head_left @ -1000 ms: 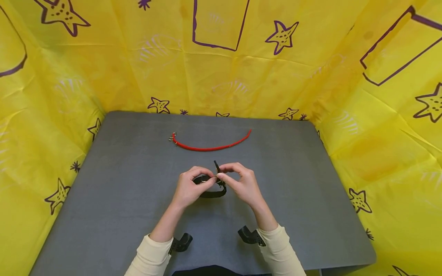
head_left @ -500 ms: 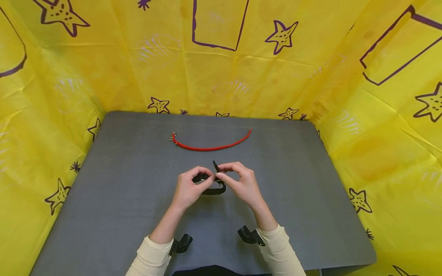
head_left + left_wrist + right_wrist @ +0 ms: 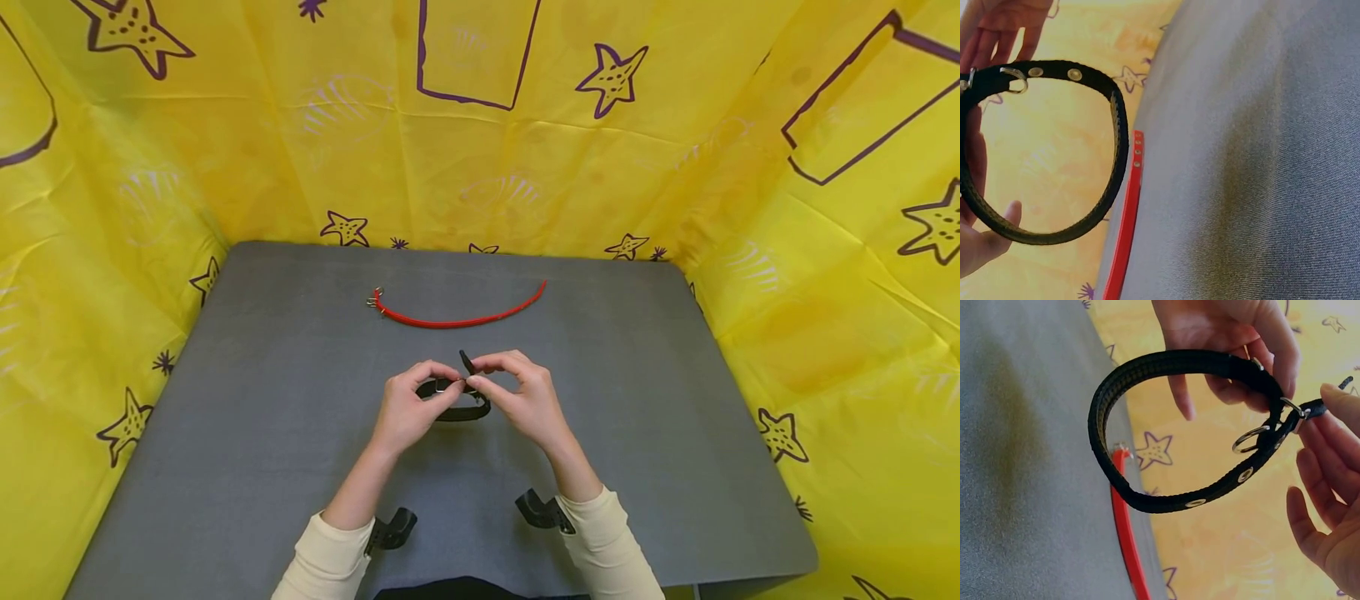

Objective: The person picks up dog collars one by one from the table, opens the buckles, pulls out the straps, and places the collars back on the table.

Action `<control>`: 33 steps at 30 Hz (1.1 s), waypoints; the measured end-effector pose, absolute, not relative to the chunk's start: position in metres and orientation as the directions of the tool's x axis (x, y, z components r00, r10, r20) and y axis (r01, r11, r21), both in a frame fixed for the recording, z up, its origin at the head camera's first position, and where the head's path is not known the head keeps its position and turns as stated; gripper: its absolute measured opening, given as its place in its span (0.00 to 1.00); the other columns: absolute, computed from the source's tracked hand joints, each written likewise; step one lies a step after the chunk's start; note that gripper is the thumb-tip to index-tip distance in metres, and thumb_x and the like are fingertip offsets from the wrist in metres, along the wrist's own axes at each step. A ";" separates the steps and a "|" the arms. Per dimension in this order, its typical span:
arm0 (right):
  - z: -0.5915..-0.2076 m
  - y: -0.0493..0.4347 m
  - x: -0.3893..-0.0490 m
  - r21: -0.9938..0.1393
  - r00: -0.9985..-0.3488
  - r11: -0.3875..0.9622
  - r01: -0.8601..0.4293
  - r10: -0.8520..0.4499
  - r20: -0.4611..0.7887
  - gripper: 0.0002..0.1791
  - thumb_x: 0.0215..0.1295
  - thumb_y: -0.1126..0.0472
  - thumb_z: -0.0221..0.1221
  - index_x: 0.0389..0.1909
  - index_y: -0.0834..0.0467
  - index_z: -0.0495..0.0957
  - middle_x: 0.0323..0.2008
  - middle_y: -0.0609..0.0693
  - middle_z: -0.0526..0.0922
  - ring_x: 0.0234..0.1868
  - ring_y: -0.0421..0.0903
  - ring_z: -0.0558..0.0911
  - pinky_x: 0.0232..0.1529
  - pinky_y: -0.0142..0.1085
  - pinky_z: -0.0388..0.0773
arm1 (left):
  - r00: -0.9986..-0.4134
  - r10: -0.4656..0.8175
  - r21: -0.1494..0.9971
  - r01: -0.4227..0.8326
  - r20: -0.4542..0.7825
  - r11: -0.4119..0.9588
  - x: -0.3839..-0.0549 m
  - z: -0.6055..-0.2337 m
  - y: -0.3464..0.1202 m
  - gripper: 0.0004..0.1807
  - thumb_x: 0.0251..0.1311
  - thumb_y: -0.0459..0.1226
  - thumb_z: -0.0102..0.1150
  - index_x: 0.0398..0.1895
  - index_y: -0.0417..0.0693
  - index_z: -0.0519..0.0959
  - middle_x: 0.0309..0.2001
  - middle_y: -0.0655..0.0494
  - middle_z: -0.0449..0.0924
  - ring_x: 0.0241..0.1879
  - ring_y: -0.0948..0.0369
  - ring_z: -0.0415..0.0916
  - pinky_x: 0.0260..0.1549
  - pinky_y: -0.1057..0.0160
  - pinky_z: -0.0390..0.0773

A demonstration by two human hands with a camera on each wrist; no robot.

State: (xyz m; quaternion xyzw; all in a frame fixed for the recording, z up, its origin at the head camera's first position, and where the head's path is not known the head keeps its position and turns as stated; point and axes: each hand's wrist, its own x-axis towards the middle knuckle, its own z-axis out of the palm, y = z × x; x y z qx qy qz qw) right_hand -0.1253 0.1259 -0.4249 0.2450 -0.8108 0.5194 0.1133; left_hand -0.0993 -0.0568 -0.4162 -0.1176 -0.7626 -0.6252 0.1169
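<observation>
A black collar (image 3: pixel 463 414) with metal eyelets is bent into a loop and held up above the table. My left hand (image 3: pixel 407 407) grips its band close to the buckle. With thumb and index finger, my right hand (image 3: pixel 532 402) pinches the strap end, which passes through the buckle (image 3: pixel 1299 420) and sticks out beyond it. A D-ring (image 3: pixel 1249 439) hangs beside the buckle in the right wrist view. From the left wrist side, the loop of the black collar (image 3: pixel 1121 137) is seen nearly whole, though the buckle is partly cut off by the frame edge.
Farther back on the grey table (image 3: pixel 637 433) lies a red collar (image 3: pixel 457 323) in a shallow curve, its metal fittings at the left end. Yellow cloth (image 3: pixel 480 167) with drawn starfish walls the back and sides. Black camera mounts (image 3: pixel 393 528) sit on both wrists.
The black collar has shifted slightly up and left, and its strap tip leans a little more leftward. Both hands keep their hold. The red collar has not moved.
</observation>
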 end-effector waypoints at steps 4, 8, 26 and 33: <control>-0.429 0.129 -0.128 -0.800 -0.853 0.317 -0.509 -0.312 0.419 0.12 0.57 0.61 0.70 0.43 0.54 0.85 0.38 0.44 0.85 0.45 0.42 0.79 0.47 0.38 0.75 | -0.955 0.061 0.939 0.297 0.291 0.172 -0.100 -0.414 -0.060 0.03 0.53 0.26 0.69 0.31 0.37 0.85 0.32 0.48 0.85 0.36 0.62 0.81 0.37 0.56 0.79; -0.429 0.130 -0.129 -0.803 -0.846 0.307 -0.512 -0.345 0.407 0.12 0.58 0.58 0.69 0.44 0.52 0.85 0.40 0.41 0.84 0.46 0.41 0.78 0.49 0.40 0.75 | -0.959 0.064 0.943 0.284 0.276 0.175 -0.101 -0.413 -0.061 0.03 0.53 0.26 0.69 0.31 0.36 0.85 0.33 0.47 0.86 0.37 0.61 0.81 0.40 0.52 0.78; -0.428 0.134 -0.130 -0.792 -0.838 0.318 -0.521 -0.367 0.404 0.16 0.56 0.59 0.71 0.47 0.51 0.84 0.44 0.42 0.84 0.48 0.41 0.77 0.50 0.39 0.75 | -0.976 0.048 0.977 0.212 0.211 0.027 -0.106 -0.423 -0.061 0.05 0.53 0.23 0.67 0.33 0.29 0.83 0.34 0.44 0.85 0.42 0.64 0.81 0.47 0.56 0.78; -0.430 0.143 -0.131 -0.800 -0.846 0.331 -0.500 -0.383 0.370 0.18 0.55 0.56 0.72 0.48 0.50 0.84 0.45 0.41 0.83 0.50 0.41 0.77 0.53 0.42 0.73 | -0.982 -0.002 0.976 0.190 0.191 -0.109 -0.114 -0.447 -0.063 0.07 0.52 0.22 0.67 0.34 0.26 0.82 0.32 0.63 0.85 0.39 0.65 0.81 0.42 0.65 0.76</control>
